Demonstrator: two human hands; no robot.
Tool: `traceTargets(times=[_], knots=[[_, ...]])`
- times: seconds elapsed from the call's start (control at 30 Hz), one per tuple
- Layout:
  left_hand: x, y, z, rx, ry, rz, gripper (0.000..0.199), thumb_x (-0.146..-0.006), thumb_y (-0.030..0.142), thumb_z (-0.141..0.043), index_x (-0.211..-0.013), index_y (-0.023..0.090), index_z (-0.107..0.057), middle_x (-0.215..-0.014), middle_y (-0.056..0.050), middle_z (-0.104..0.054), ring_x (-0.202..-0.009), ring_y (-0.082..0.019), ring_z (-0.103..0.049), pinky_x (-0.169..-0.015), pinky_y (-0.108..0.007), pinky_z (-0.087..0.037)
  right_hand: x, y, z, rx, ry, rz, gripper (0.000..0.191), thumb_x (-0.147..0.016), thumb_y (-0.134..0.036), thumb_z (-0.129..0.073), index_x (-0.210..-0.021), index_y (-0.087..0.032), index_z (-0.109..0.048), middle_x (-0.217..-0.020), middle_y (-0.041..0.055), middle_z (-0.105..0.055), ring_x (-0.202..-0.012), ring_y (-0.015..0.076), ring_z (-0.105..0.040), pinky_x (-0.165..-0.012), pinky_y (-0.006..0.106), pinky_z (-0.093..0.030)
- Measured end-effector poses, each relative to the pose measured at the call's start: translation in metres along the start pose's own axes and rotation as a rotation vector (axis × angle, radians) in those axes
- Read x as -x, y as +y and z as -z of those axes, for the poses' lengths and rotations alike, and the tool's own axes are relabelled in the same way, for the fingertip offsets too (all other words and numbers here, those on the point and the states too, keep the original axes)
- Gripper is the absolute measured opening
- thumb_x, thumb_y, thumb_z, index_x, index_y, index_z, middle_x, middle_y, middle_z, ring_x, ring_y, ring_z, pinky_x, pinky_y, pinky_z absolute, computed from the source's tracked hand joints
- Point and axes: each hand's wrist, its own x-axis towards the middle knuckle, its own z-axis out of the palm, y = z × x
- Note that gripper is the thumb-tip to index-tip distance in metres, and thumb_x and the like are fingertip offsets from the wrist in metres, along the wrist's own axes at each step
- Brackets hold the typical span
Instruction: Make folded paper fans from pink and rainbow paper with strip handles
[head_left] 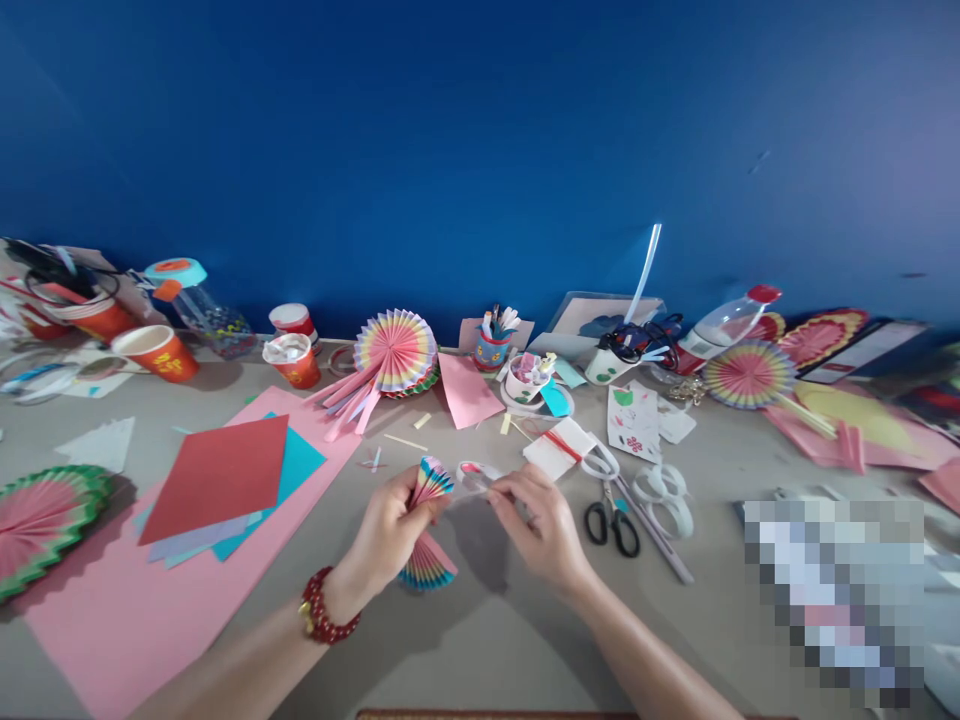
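A blue wall (465,150) rises behind a red-capped bottle (724,325).

Craft workspace: grey table (517,655) against blue wall (480,150), round paper fans (396,350), coloured sheets (217,475), black-handled scissors (611,512).

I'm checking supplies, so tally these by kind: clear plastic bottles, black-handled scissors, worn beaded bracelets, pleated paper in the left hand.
Clear plastic bottles: 2 (red-capped bottle, turquoise-lidded bottle)
Black-handled metal scissors: 1
Red beaded bracelet: 1
Pink-and-blue pleated paper in the left hand: 1
Total: 5
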Motion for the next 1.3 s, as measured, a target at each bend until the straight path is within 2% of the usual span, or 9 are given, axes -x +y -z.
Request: traceTargets(times=[0.07,0.17,0.23,0.37,0.47,0.67,0.93,1.13,1.3], knots=[[-0.002,-0.002,0.004,0.009,0.044,0.006,0.028,-0.084,0.037,-0.066,-0.066,0.019,-0.053,-0.060,0.003,-0.056,-0.058,-0.013,-0.051,-0.059,-0.023,-0.039,0.000,0.002,0.004,-0.044,0.034,-0.061,0.022,-0.098,-0.028,-0.052,-0.079,-0.022,-0.062,-0.072,0.0032,-0.063,-0.070,0.0198,-0.055,-0.061,0.030,-0.042],[-0.012,-0.002,0.019,0.089,0.237,0.056,0.032,-0.079,0.043,-0.071,-0.066,0.019,-0.056,-0.058,0.002,-0.056,-0.055,-0.012,-0.048,-0.056,-0.023,-0.038,-0.003,0.013,0.020,0.012,0.232,-0.093,0.025,-0.098,-0.031,-0.050,-0.078,-0.022,-0.061,-0.067,0.0007,-0.058,-0.058,0.0167,-0.050,-0.053,0.028,-0.037],[-0.020,0.002,0.027,0.223,0.369,0.062,0.030,-0.075,0.044,-0.076,-0.074,0.018,-0.060,-0.061,0.002,-0.057,-0.059,-0.012,-0.051,-0.057,-0.022,-0.039,-0.006,0.019,0.029,0.152,0.328,-0.035,0.025,-0.098,-0.029,-0.051,-0.077,-0.023,-0.062,-0.070,0.0021,-0.061,-0.063,0.0184,-0.053,-0.060,0.031,-0.041],[-0.021,0.015,0.020,0.541,0.082,0.139,0.034,-0.068,0.040,-0.083,-0.075,0.017,-0.059,-0.062,0.004,-0.052,-0.057,-0.010,-0.048,-0.054,-0.021,-0.036,-0.010,0.015,0.020,0.215,-0.072,0.208,0.016,-0.096,-0.031,-0.058,-0.090,-0.024,-0.072,-0.086,0.0068,-0.074,-0.072,0.0221,-0.061,-0.066,0.035,-0.048],[-0.010,0.018,0.006,0.648,-0.036,0.205,0.033,-0.069,0.039,-0.084,-0.077,0.016,-0.061,-0.060,0.005,-0.047,-0.054,-0.007,-0.045,-0.053,-0.021,-0.035,-0.006,0.002,0.004,0.149,-0.043,0.124,0.023,-0.089,-0.041,-0.069,-0.103,-0.023,-0.071,-0.104,0.0112,-0.073,-0.081,0.0244,-0.063,-0.069,0.036,-0.051],[0.001,0.009,-0.008,0.674,-0.122,0.305,0.039,-0.068,0.043,-0.085,-0.081,0.015,-0.062,-0.056,0.008,-0.040,-0.052,-0.006,-0.041,-0.054,-0.021,-0.034,0.002,-0.009,-0.014,-0.405,0.128,-0.160,0.021,-0.091,-0.041,-0.066,-0.087,-0.022,-0.061,-0.078,0.0029,-0.064,-0.067,0.0166,-0.060,-0.060,0.028,-0.051],[0.007,0.013,-0.010,0.894,-0.346,0.365,0.039,-0.081,0.046,-0.076,-0.104,0.015,-0.071,-0.058,0.009,-0.032,-0.049,-0.005,-0.020,-0.055,-0.022,-0.039,0.001,0.000,0.007,-0.348,0.174,-0.001,0.008,-0.093,-0.025,-0.061,-0.086,-0.023,-0.062,-0.081,0.0038,-0.062,-0.078,0.0200,-0.060,-0.073,0.035,-0.049],[0.006,0.007,-0.008,0.831,-0.391,0.473,0.035,-0.089,0.048,-0.065,-0.097,0.015,-0.071,-0.059,0.008,-0.033,-0.047,-0.005,-0.019,-0.049,-0.020,-0.034,-0.004,-0.016,0.033,-0.517,-0.041,0.241,0.008,-0.094,-0.031,-0.061,-0.091,-0.026,-0.066,-0.087,0.0050,-0.066,-0.081,0.0222,-0.062,-0.076,0.043,-0.051],[0.010,0.000,-0.016,0.808,-0.543,0.582,0.031,-0.083,0.046,-0.068,-0.072,0.019,-0.056,-0.053,0.009,-0.033,-0.043,-0.005,-0.019,-0.045,-0.022,-0.036,-0.006,-0.022,0.017,-0.620,-0.348,0.128,0.016,-0.095,-0.042,-0.063,-0.091,-0.026,-0.062,-0.087,0.0042,-0.071,-0.092,0.0230,-0.065,-0.090,0.047,-0.051]])
